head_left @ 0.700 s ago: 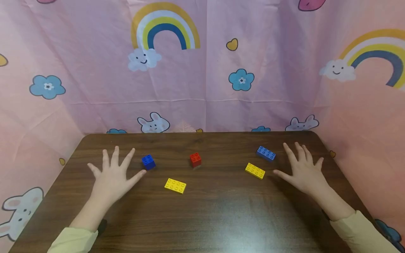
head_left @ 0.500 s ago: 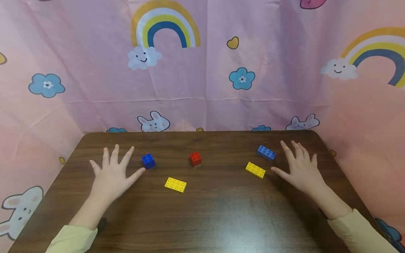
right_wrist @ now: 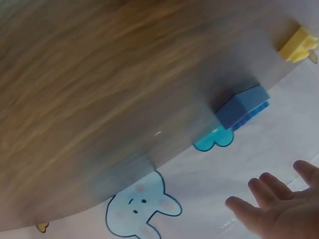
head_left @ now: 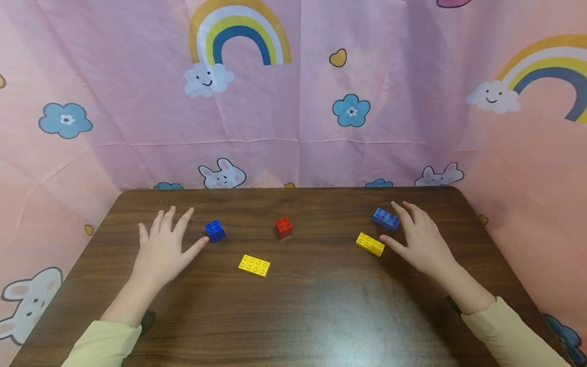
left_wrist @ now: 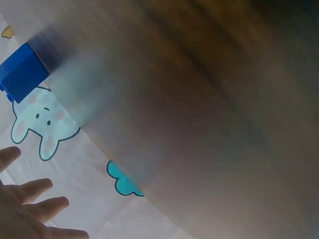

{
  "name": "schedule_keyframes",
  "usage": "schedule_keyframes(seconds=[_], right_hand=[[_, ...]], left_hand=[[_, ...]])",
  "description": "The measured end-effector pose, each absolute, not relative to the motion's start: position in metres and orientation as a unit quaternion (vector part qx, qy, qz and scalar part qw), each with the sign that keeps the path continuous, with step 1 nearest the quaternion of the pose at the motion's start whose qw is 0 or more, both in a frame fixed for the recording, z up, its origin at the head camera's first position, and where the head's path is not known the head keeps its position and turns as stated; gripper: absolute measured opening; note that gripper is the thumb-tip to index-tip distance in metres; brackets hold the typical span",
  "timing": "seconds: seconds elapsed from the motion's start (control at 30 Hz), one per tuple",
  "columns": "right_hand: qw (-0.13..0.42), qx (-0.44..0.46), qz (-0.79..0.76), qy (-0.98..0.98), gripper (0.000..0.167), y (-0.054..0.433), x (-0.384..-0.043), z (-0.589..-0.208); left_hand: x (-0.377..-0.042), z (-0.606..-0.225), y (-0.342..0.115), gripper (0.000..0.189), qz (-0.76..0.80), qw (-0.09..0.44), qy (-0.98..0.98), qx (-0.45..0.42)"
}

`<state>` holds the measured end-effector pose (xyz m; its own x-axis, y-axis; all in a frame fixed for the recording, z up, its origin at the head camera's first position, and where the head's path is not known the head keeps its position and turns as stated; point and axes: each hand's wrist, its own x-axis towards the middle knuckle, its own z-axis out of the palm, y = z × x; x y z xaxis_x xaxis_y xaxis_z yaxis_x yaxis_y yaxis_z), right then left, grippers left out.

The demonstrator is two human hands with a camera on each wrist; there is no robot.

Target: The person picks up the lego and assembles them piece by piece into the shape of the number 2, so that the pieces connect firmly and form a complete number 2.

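Moved inward: left hand [head_left: 160, 253], slightly, digits apart, just beside dark-blue brick [head_left: 215, 231], toward far left corner of desk [head_left: 275, 316]; right hand [head_left: 423, 247], farther, digits apart, empty, near yellow brick [head_left: 370, 244] and light-blue brick [head_left: 385, 219], toward far right corner. Apparently reaching; pinching calls for lowering.

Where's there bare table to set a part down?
Biggest: near-middle table, this side of left yellow brick. Also the gap between red brick and right yellow brick. Crowded: right yellow brick and light blue brick by right grip; dark blue brick by left grip.
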<state>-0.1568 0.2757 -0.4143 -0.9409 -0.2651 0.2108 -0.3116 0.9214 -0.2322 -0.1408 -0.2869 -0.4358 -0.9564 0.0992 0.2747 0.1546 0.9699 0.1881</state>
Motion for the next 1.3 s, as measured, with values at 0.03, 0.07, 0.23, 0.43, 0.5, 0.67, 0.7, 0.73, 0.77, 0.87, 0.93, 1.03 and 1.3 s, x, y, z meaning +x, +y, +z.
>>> schedule_keyframes(seconds=[0.03, 0.07, 0.23, 0.43, 0.5, 0.67, 0.7, 0.73, 0.77, 0.87, 0.93, 1.03, 1.3], right_hand=[[0.087, 0.148, 0.139, -0.975, 0.086, 0.273, -0.156, -0.414], [0.086, 0.149, 0.147, -0.974, 0.085, 0.271, -0.156, -0.413], [0.090, 0.164, 0.181, -0.965, 0.078, 0.261, -0.156, -0.410], [0.075, 0.176, 0.207, -0.959, 0.075, 0.248, -0.156, -0.410], [0.070, 0.179, 0.215, -0.958, 0.075, 0.243, -0.156, -0.410], [0.069, 0.192, 0.244, -0.948, 0.075, 0.229, -0.155, -0.410], [0.069, 0.196, 0.248, -0.946, 0.075, 0.226, -0.155, -0.410], [0.068, 0.200, 0.254, -0.944, 0.074, 0.223, -0.154, -0.409], [0.067, 0.204, 0.256, -0.942, 0.074, 0.220, -0.154, -0.409], [0.057, 0.213, 0.268, -0.938, 0.073, 0.211, -0.153, -0.408], [0.052, 0.217, 0.278, -0.934, 0.072, 0.206, -0.152, -0.407], [0.050, 0.224, 0.289, -0.929, 0.071, 0.198, -0.151, -0.406], [0.038, 0.239, 0.312, -0.919, 0.066, 0.178, -0.146, -0.408]], left_hand=[[-0.141, -0.436, -0.287, 0.081, -0.106, 0.136, -0.983, -0.067], [-0.141, -0.436, -0.287, 0.080, -0.109, 0.140, -0.982, -0.069], [-0.142, -0.437, -0.286, 0.078, -0.126, 0.152, -0.977, -0.078], [-0.142, -0.437, -0.286, 0.074, -0.137, 0.159, -0.974, -0.084], [-0.142, -0.437, -0.285, 0.074, -0.141, 0.160, -0.973, -0.086], [-0.143, -0.435, -0.283, 0.072, -0.149, 0.161, -0.971, -0.093], [-0.143, -0.435, -0.282, 0.072, -0.150, 0.161, -0.971, -0.094], [-0.144, -0.434, -0.282, 0.071, -0.154, 0.161, -0.970, -0.094], [-0.144, -0.434, -0.281, 0.071, -0.158, 0.160, -0.970, -0.094], [-0.145, -0.434, -0.280, 0.070, -0.169, 0.158, -0.968, -0.092], [-0.146, -0.433, -0.278, 0.068, -0.177, 0.159, -0.967, -0.092], [-0.147, -0.432, -0.276, 0.066, -0.184, 0.160, -0.965, -0.095], [-0.149, -0.430, -0.272, 0.065, -0.199, 0.146, -0.964, -0.099]])
